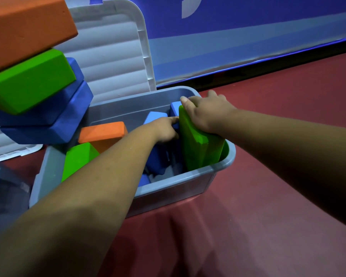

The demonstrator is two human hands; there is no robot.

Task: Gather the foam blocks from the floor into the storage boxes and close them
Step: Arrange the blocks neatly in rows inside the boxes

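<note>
A grey storage box [218, 166] stands on the red floor with its white lid [116, 62] swung up behind it. Inside lie an orange block [102, 132], a green block [78, 156] and several blue blocks [155, 116]. At the box's right end a second green block [198, 148] stands on edge. My right hand [206, 112] grips its top edge. My left hand [165, 129] reaches into the box just left of that block, its index finger stretched toward the block's side. Its other fingers curl down out of sight over a dark blue block [158, 158].
A leaning stack of an orange block [24, 27], a green one [30, 78] and two blue ones [48, 116] fills the upper left, close to the camera. A blue wall panel [248, 37] runs behind the box. Red floor [268, 196] spreads to the right and front.
</note>
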